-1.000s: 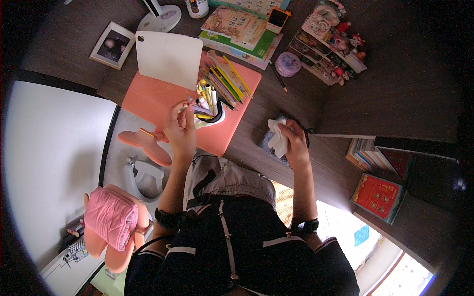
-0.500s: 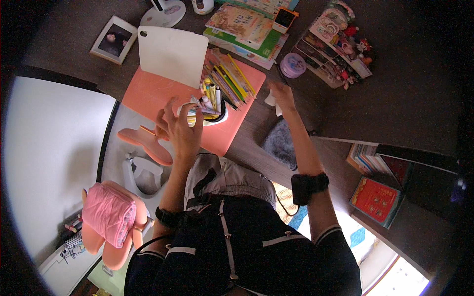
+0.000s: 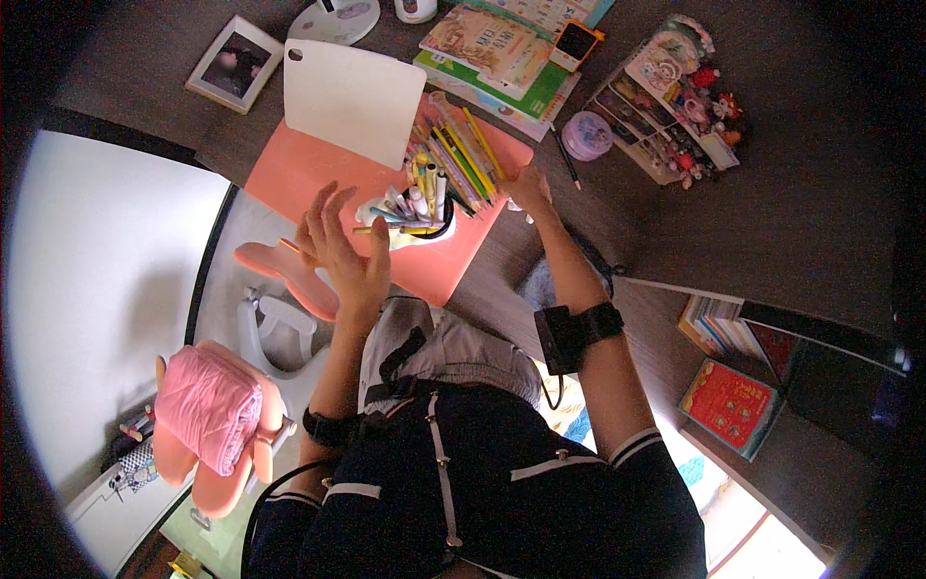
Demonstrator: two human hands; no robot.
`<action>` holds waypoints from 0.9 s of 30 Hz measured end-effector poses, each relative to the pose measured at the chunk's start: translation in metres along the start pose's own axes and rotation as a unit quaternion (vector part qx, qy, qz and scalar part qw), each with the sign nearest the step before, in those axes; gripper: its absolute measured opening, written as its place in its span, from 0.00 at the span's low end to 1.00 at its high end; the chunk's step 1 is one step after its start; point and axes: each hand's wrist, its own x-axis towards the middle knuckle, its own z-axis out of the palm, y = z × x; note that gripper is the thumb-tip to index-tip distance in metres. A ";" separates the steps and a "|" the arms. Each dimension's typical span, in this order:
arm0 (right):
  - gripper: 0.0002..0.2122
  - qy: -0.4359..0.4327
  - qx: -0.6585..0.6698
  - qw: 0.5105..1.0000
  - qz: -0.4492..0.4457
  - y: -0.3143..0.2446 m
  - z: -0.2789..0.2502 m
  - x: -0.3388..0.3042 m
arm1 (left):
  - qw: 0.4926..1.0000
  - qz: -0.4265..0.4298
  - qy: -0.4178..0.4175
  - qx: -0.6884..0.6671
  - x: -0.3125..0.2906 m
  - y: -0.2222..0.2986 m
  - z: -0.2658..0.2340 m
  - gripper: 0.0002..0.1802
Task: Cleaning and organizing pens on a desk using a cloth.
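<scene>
My left hand point(image 3: 342, 253) is raised left of a pen holder point(image 3: 442, 230) with a dark rim. Its fingers are spread. A thin orange stick point(image 3: 294, 248) shows beside its little finger; whether the hand touches it is unclear. Pens and markers point(image 3: 424, 193) fill the holder, and one yellow pencil lies across its front. My right hand point(image 3: 531, 191) is closed on a crumpled white tissue point(image 3: 519, 207) at the right edge of a salmon-pink desk mat point(image 3: 444, 270). Several colored pencils point(image 3: 458, 154) lie fanned out behind the holder.
A white board point(image 3: 352, 101) stands at the mat's back. Behind are stacked books point(image 3: 492, 53), a framed photo point(image 3: 234, 63) and a lamp base. Right are a dark pencil point(image 3: 567, 159), a round purple box point(image 3: 586, 135) and a trinket rack point(image 3: 666, 106). A grey fuzzy pouch point(image 3: 540, 280) lies nearer.
My right hand has moved left with the tissue, to the mat's edge, uncovering the dark pencil. My left hand has shifted slightly left, away from the pen holder. The view has shifted a little.
</scene>
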 end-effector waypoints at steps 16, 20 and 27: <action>0.09 -0.040 0.501 0.865 -0.006 -0.015 -0.057 -0.172 | 0.921 -0.098 -0.029 -0.375 -0.003 0.040 -0.005 0.19; 0.05 -0.071 0.525 0.845 -0.068 -0.029 -0.056 -0.217 | 0.852 -0.198 -0.196 -0.443 -0.022 0.057 0.014 0.15; 0.08 -0.099 0.479 0.862 -0.129 -0.038 -0.056 -0.234 | 0.778 -0.264 -0.289 -0.491 -0.026 0.053 0.013 0.11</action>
